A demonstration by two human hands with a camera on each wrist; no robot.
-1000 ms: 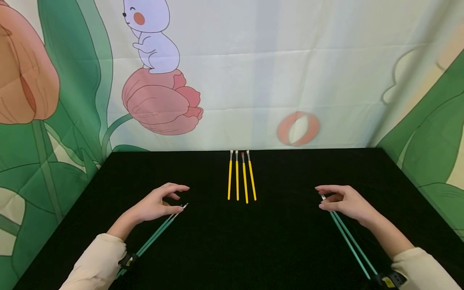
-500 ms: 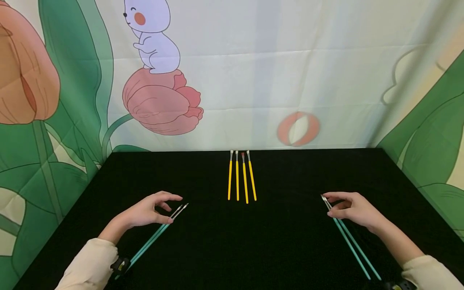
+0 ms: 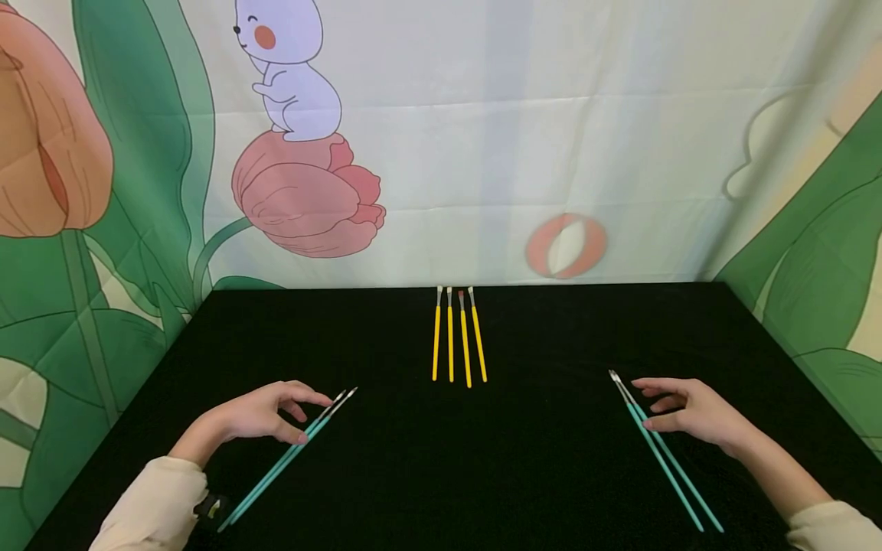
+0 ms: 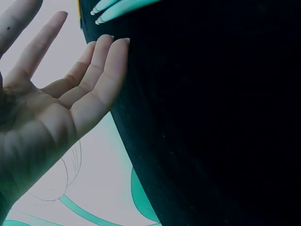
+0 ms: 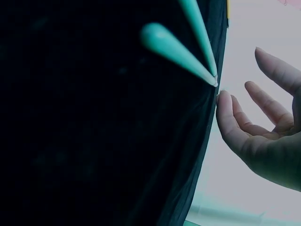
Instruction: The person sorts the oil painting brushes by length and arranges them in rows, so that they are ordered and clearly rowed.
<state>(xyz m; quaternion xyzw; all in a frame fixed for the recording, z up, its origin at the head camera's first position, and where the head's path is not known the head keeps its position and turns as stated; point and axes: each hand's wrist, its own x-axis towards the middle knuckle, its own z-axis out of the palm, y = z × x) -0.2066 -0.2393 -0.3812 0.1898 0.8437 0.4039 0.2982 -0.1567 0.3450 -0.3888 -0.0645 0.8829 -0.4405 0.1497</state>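
Observation:
Two teal-handled paintbrushes (image 3: 279, 467) lie side by side, slanting across the black table at the left. My left hand (image 3: 265, 413) is over their upper part, fingers relaxed, thumb overlapping the handles in the head view. In the left wrist view this hand (image 4: 70, 94) has its fingers spread, apart from the teal brushes (image 4: 122, 9). Another pair of teal paintbrushes (image 3: 671, 467) lies at the right, bristles together and handle ends apart. Close beside their ferrules hovers my right hand (image 3: 689, 413), loosely bent. The right wrist view shows that hand (image 5: 263, 127) with nothing between its fingers.
Several yellow-handled paintbrushes (image 3: 451, 344) lie in a row at the back middle of the black table (image 3: 441, 474). Behind it hangs a pale curtain (image 3: 448, 153) printed with flowers and a white animal.
Both hands have drawn back toward the person and outward, away from the brush tips. The right fingers have come off the bristle ends of the right pair. The brushes lie where they were.

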